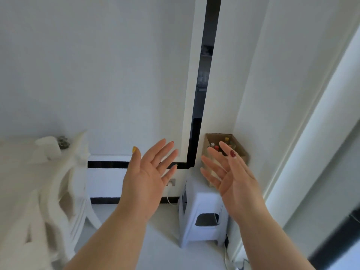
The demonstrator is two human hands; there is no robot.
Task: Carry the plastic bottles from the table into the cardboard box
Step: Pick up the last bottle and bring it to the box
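Now: both hands empty, box already stocked

Quick pass, left to right. At 9 o'clock a white ornate chair (58,191), blurred, with a pale tabletop (15,152) edge behind it; a small dark-and-white item sits up there at about 10 o'clock, too smeared to name. No bottle on that surface can be made out from this view.

Left hand (150,172), centre frame: palm up and facing forward, fingers spread wide, nothing in it, touching nothing. A yellow nail shows on the thumb.

Right hand (226,172), at 3 o'clock of the left: also splayed wide, empty, a dark red nail showing; its fingertips overlap the box in the picture, but contact cannot be confirmed.

Cardboard box (241,151), at about 2 o'clock, sits open-topped on a white plastic stool (202,215) in the wall corner. Plastic bottles (214,146) stand inside, with red and white caps visible; count unclear.

Judgement: this reads as the gap between a drop and the next fetch. To do it well, turn toward the 9 o'clock side, find any remaining bottle first, grip it round the body rather than the cap, and lower it upright into a free gap so the ones already standing do not tip.
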